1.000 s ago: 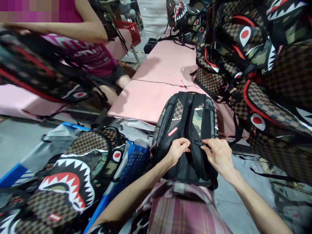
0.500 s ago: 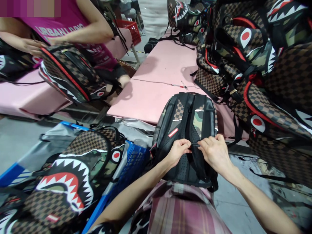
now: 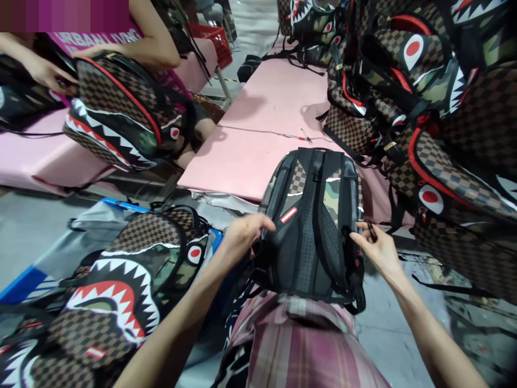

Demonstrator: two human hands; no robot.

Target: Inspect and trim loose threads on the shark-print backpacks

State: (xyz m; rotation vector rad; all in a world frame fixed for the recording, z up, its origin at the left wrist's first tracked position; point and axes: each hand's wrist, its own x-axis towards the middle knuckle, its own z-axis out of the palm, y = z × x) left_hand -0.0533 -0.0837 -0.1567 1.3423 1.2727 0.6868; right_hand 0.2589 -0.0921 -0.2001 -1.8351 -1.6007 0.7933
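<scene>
A black backpack (image 3: 307,242) with checkered and camouflage patches stands in front of me, its straps and padded back facing me. At its left edge, my left hand (image 3: 247,233) has its fingers curled on the side. On the other side, my right hand (image 3: 379,250) touches the right edge with thumb and forefinger. A small dark object (image 3: 372,231), too small to make out, is held in the fingers of that hand. The two shoulder straps hang down the backpack's back.
Behind the backpack is a pink table (image 3: 250,156). Checkered shark-face bags (image 3: 432,161) are piled at the right. A similar backpack (image 3: 125,269) lies in a blue crate at lower left. At upper left, a person (image 3: 157,43) handles another backpack (image 3: 117,113).
My hands have parted from the middle strap and moved outward to the backpack's two sides. The other person's backpack has turned to show more of its front.
</scene>
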